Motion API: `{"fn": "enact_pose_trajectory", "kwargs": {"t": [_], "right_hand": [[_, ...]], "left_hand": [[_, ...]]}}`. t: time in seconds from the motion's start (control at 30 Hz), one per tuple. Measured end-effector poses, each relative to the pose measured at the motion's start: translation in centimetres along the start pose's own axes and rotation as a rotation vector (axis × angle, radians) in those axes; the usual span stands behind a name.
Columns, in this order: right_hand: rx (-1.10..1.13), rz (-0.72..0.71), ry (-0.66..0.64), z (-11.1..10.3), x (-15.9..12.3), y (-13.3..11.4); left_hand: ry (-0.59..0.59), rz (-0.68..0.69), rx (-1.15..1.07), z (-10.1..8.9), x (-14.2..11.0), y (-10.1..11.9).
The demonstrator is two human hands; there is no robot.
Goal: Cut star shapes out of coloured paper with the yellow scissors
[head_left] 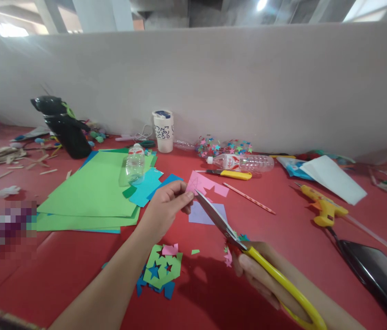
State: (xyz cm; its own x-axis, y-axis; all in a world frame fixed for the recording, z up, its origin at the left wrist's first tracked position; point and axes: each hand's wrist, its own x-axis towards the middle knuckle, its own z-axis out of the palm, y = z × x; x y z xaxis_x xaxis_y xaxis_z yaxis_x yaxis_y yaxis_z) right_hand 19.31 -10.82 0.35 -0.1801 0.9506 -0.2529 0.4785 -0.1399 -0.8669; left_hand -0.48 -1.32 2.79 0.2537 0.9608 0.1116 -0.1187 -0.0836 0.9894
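My left hand (171, 206) pinches a piece of pink paper (219, 189) by its left edge. A star is drawn on the paper near my fingers, and a star-shaped notch is cut out further right. My right hand (257, 270) is closed around yellow-handled scissors (219, 220), whose blade tips touch or nearly touch the pink paper beside the drawn star. Beneath lies a lilac paper (207, 214) on the red table. Small cut stars (227, 257) lie near my right hand. Below my left wrist is a green paper scrap (171, 272) with star holes, over blue scraps.
Large green sheets (90, 188) lie at left, with a small clear bottle (134, 164) on them. A yellow cutter (236, 175), pencil (250, 198) and lying bottle (257, 163) are beyond the paper. A yellow glue gun (324, 206) rests at right. A black flask (64, 130) and white cup (163, 133) stand behind.
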Motion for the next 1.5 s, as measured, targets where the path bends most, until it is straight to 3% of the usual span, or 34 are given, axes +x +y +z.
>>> {"fn": "enact_pose_trajectory", "kwargs": {"t": [0.4,0.63,0.8,1.17,1.5], "right_hand": [[0.066,0.096,0.013,0.2,-0.1,-0.9],[0.102,0.092,0.094,1.2,-0.1,-0.1],[0.109,0.035,0.056,1.6,0.2,0.0],[0.116,0.162,0.109,1.3,-0.5,-0.7],[0.096,0.1,0.123,1.2,-0.2,-0.2]], "left_hand": [[-0.019,-0.017,0.027,-0.4,0.1,0.2],[-0.015,-0.107,-0.184,0.1,-0.1,-0.4],[0.031,-0.096,-0.245,0.4,-0.2,-0.5],[0.041,-0.061,-0.045,-0.8,0.1,0.0],[-0.003,-0.071,0.016,-1.3,0.3,0.2]]}}
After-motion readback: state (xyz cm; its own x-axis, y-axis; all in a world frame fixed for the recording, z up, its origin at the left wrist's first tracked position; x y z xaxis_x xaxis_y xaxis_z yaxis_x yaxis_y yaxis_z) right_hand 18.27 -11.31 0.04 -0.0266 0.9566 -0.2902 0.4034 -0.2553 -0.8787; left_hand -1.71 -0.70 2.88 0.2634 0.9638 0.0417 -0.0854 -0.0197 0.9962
